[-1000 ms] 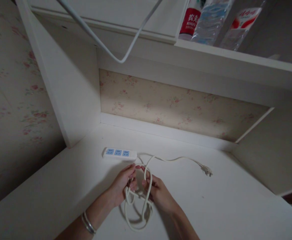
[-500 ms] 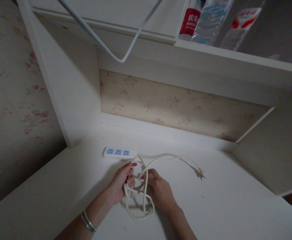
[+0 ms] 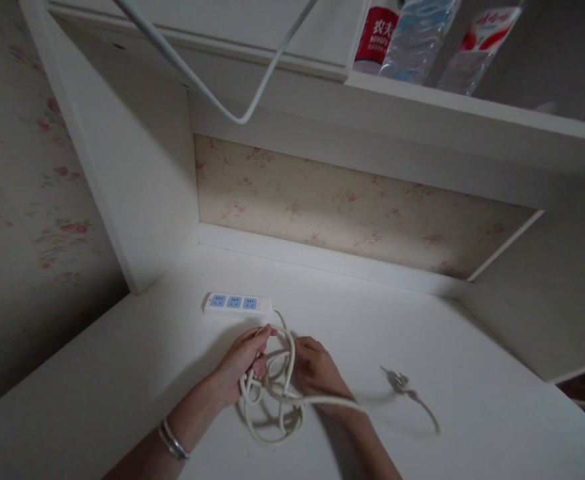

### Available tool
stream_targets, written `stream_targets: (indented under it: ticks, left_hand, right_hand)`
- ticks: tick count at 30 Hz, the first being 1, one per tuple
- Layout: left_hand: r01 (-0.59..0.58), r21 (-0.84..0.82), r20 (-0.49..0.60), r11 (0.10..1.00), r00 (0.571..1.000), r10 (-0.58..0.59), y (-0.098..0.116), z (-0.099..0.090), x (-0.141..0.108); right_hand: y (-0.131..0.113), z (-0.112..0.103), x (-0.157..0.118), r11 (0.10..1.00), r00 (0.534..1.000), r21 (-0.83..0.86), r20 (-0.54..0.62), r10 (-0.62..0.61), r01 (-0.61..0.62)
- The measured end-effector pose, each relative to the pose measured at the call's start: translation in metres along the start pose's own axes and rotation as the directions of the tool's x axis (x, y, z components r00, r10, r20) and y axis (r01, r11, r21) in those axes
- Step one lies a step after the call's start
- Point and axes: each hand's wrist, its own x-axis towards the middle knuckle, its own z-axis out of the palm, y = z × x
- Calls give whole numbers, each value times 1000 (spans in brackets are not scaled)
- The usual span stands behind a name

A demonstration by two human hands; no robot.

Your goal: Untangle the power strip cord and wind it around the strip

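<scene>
A white power strip (image 3: 237,304) with three blue sockets lies on the white desk. Its cream cord (image 3: 292,353) leaves the right end and runs in tangled loops between my hands. My left hand (image 3: 246,363), with silver bangles at the wrist, is closed around several strands of the cord. Curled beside the loops on the right, my right hand (image 3: 317,367) has its fingertips partly hidden, so what they pinch does not show clearly. One length of cord passes over my right wrist toward the plug (image 3: 397,381), which is slightly blurred at the right.
Overhead, a shelf (image 3: 422,100) holds plastic bottles (image 3: 417,40) at the upper right. A bent pale rod or cable (image 3: 242,120) hangs in front. A side panel (image 3: 137,160) bounds the desk (image 3: 182,333) on the left; another panel (image 3: 537,300) stands right.
The cord's plug end has swung toward me, and its length now crosses over my right wrist instead of running behind my hands. My left hand still holds the loops.
</scene>
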Motion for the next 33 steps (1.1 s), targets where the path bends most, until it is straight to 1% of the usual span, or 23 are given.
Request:
stream_targets:
  ticks: [1,3,5,7,9,12,14,15,16,17,19,21,23,24,26,28,29,30,31,33]
  left_hand:
    - [-4,-17,-9,1000,1000,4,-1,-1,2]
    - [-7,-56,-29,998,1000,5,-2,-5,5]
    - [-22,-101,-56,995,998,16,-3,-8,8]
    - [-40,-141,-79,989,996,29,-3,-10,9]
    - [-50,-164,-99,985,995,34,-2,-10,9]
    - [-56,-181,-122,982,992,34,0,-9,8]
    - [-57,-185,-135,981,990,33,1,-9,8]
    - [-57,-188,-139,981,990,31,1,-9,8]
    - [-57,-191,-141,980,990,30,0,-9,9]
    - [-56,-197,-140,979,990,29,0,-10,9]
    - [-60,-205,-133,977,991,33,-2,-11,10]
    - [-62,-205,-125,977,991,37,-3,-12,11]
    - [-66,-199,-126,978,991,41,-3,-12,11]
    - [-68,-196,-129,978,991,43,-2,-12,11]
    - [-70,-196,-129,978,991,45,-2,-11,10]
    - [-69,-198,-125,978,991,45,-2,-10,10]
    - [-67,-198,-120,978,992,44,-2,-10,10]
    - [-66,-195,-115,979,992,44,-2,-10,10]
    - [-65,-192,-113,979,993,44,-3,-10,10]
    - [-64,-182,-109,981,993,45,-3,-10,11]
  right_hand:
    - [2,-2,0,996,1000,89,4,-6,5]
    - [4,-7,0,961,1000,276,13,5,-9]
    - [2,-10,-1,903,999,428,22,36,-42]
    - [-2,-14,-3,842,996,531,41,81,-90]
    - [-5,-18,-5,803,991,581,95,95,-133]
    - [-4,-31,-11,798,972,583,233,16,-153]
    - [3,-38,-16,780,956,608,291,-42,-150]
    - [6,-40,-18,750,952,644,300,-65,-152]
    - [10,-41,-20,701,951,695,297,-83,-156]
    - [11,-40,-22,634,954,756,285,-95,-163]
    - [10,-37,-22,465,968,869,235,-93,-166]
    - [3,-33,-20,288,989,949,146,-36,-130]
    - [-5,-32,-16,140,997,989,28,76,-39]
    - [-9,-32,-14,79,989,997,-29,146,17]
    - [-13,-35,-11,-14,953,993,-105,284,113]
    - [-12,-39,-9,-63,913,982,-141,384,178]
    - [-10,-41,-8,-63,893,978,-156,421,201]
    - [-7,-42,-7,-43,873,974,-179,454,222]
    - [-5,-42,-6,-2,848,969,-216,484,248]
    - [-2,-41,-4,124,797,951,-306,520,284]
